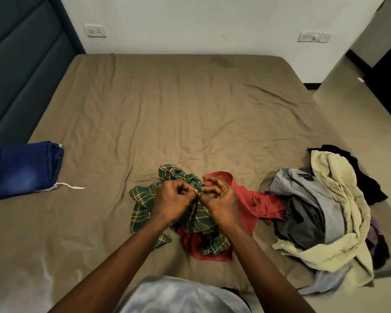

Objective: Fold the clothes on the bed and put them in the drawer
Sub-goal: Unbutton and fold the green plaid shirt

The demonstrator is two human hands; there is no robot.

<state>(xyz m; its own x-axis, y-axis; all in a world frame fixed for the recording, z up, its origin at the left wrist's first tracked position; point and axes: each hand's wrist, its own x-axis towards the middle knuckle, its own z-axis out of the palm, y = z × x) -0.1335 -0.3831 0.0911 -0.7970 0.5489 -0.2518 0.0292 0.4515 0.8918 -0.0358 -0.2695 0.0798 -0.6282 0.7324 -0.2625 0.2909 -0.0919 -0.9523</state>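
At the near edge of the bed (167, 109), 2 bare forearms reach out over a pale, mottled top (181, 294) worn by the person. Both hands meet above a crumpled green plaid shirt (142, 199). The left hand (171, 201) has its grip clamped on a fold of the shirt, fingers curled in. The right hand (222, 199) pinches the same bunched edge between thumb and forefinger, its other fingers loosely bent. The shirt's upper part is lifted in the hands, and the rest trails on the brown sheet.

A red garment (257, 204) lies under and just right of the shirt, touching it. Further right sits a loose pile: grey clothes (303, 193), a pale yellow piece (339, 177) draped over them, and something black (352, 159) behind. Well apart on the left, folded blue jeans (27, 170) rest near the dark padded headboard (20, 64). On the far wall are a socket (94, 30) and a switch panel (314, 37).
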